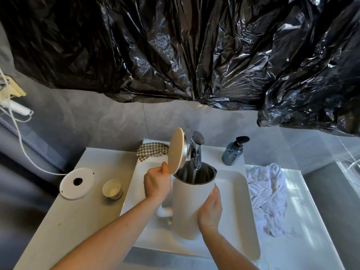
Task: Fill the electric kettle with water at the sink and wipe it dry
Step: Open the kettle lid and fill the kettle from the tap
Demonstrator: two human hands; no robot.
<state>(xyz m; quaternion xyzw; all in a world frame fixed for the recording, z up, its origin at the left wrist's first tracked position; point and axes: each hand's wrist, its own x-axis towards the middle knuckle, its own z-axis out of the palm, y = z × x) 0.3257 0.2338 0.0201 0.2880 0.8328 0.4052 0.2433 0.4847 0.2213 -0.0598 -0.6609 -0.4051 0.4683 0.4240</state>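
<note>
Filling under way. Tall white plastic electric kettle point(191, 203), lid hinged up, held over the white rectangular sink point(241, 201) with its mouth beneath the chrome faucet point(195, 152); a stream runs in. Water level not visible. Left hand point(156, 184) grips the handle, thumb by the lid. Right hand point(210, 209) lies flat, fingers straight, against the body. Wiping not yet begun: crumpled white cloth point(267, 193) lies right of the right hand.

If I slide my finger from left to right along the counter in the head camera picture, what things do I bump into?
Round kettle base → small cup → left hand on the handle → kettle under the tap → right hand on its side → soap bottle → crumpled white cloth.
</note>
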